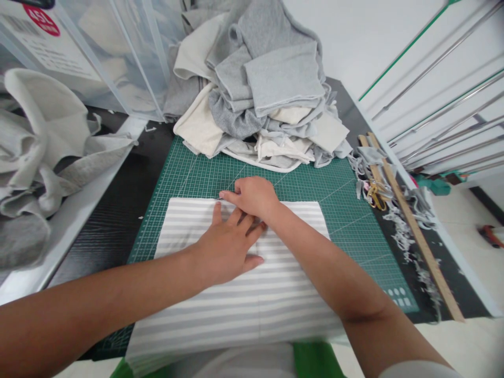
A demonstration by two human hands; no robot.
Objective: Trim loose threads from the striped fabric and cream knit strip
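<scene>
Left hand [228,247] flat on striped fabric [244,299] – right hand [254,197] pinching its edge; cloth pile [260,89] behind.

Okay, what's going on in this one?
A person is working a striped fabric piece laid flat on a green cutting mat. The left hand presses it down flat, while the right hand pinches its top edge. A pile of grey and cream fabric pieces sits behind the mat.
</scene>
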